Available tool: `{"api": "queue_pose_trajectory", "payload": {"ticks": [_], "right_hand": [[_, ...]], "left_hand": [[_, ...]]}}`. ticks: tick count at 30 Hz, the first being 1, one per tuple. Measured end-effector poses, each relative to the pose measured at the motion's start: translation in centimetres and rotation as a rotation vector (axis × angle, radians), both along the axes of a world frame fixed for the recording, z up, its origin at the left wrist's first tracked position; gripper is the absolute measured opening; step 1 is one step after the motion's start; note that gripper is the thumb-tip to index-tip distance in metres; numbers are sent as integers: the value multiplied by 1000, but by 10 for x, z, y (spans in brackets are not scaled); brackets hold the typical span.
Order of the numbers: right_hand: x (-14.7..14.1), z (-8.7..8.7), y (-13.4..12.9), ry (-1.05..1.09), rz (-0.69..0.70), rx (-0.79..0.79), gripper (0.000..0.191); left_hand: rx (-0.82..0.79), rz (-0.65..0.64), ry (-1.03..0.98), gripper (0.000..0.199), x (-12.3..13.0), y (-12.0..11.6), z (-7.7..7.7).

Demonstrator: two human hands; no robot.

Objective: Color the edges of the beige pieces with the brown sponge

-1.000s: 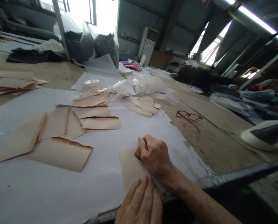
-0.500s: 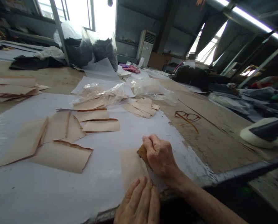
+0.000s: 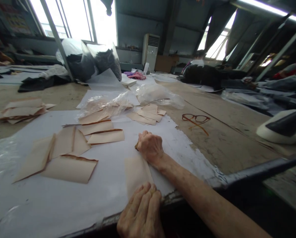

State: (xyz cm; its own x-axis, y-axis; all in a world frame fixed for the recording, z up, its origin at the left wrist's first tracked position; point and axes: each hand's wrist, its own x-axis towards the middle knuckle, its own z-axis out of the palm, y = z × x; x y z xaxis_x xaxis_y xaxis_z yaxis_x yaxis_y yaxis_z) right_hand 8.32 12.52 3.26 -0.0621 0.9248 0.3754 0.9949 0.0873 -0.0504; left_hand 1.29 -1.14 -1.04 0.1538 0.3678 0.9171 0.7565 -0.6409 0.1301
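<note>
closed into a fist, the right hand (image 3: 149, 146) grips a small brown pad (image 3: 137, 145), of which only a sliver shows at the thumb side; the fist presses down at the far end of a tan piece (image 3: 135, 172) that lies flat on the white sheet (image 3: 108, 195). left hand (image 3: 141, 215) lies open and flat, fingers together, its fingertips (image 3: 148, 189) pinning the near end of the same piece at the table edge (image 3: 98, 225); it holds nothing. the piece runs between the two hands, near the sheet's front right part.

left of the hands, more tan pieces (image 3: 68, 167) lie spread on the sheet, some overlapping, several with a dark brown line along one edge. farther back a clear bag (image 3: 105, 104) covers a few more, and just right of it sits a small loose heap (image 3: 145, 114). a separate stack (image 3: 22, 110) rests well apart at the far left, on the bare brown table (image 3: 227, 145). red glasses (image 3: 196, 119) lie folded open on that table, right of the sheet and well apart from the right hand. a dark rail (image 3: 262, 170) crosses the right foreground. at the back stand bulky plastic sacks (image 3: 93, 61) with dark contents, a white cabinet unit (image 3: 150, 53), and bright windows. a person (image 3: 199, 71) in dark clothing sits far off at the table's end.
</note>
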Motion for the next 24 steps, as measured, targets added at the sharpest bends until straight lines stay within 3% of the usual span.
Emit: {"api": "queue_pose_trajectory", "payload": {"ticks": [3, 6, 10, 15, 24], "right_hand": [[2, 4, 12, 28, -11, 30, 30], [11, 15, 10, 158, -148, -34, 32], [18, 23, -21, 242, -197, -111, 34], [0, 12, -55, 187, -164, -115, 28], [-9, 4, -25, 37, -59, -33, 26]], "left_hand": [[4, -22, 17, 18, -2, -1, -1], [12, -22, 8, 19, 0, -1, 0], [28, -29, -22, 19, 3, 0, 3], [-20, -34, -15, 29, 3, -2, 6], [-61, 18, -16, 26, 5, 1, 5]]}}
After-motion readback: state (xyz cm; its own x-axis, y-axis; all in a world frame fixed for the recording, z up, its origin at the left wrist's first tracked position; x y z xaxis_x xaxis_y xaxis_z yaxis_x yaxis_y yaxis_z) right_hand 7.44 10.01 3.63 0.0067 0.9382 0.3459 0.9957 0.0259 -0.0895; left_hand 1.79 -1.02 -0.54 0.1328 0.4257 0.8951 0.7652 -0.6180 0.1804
